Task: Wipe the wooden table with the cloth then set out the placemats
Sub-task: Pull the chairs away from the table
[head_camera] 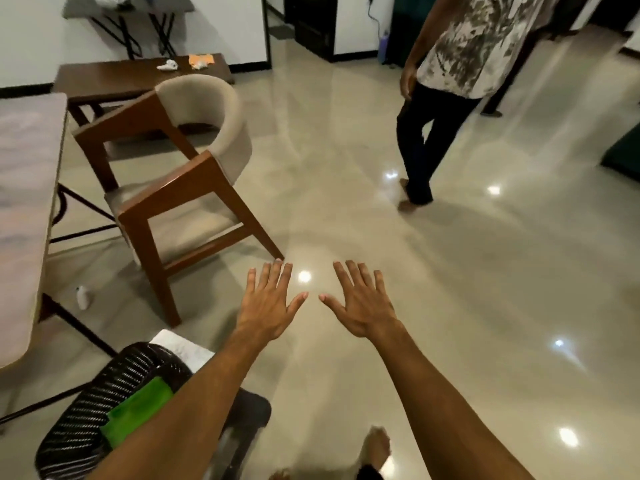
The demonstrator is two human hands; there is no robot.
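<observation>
Your left hand (268, 303) and right hand (360, 303) hover spread, empty; the green cloth (138, 414) sits below your left forearm, so you may leave without it.

floor (467, 289): glossy beige tile, light glints | wall (31, 39): white | armchair (194, 109): wood frame, beige back

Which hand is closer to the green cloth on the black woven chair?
Left. The left hand hovers open ahead and right of the green cloth; the right hand is farther right, over the glossy floor.
</observation>
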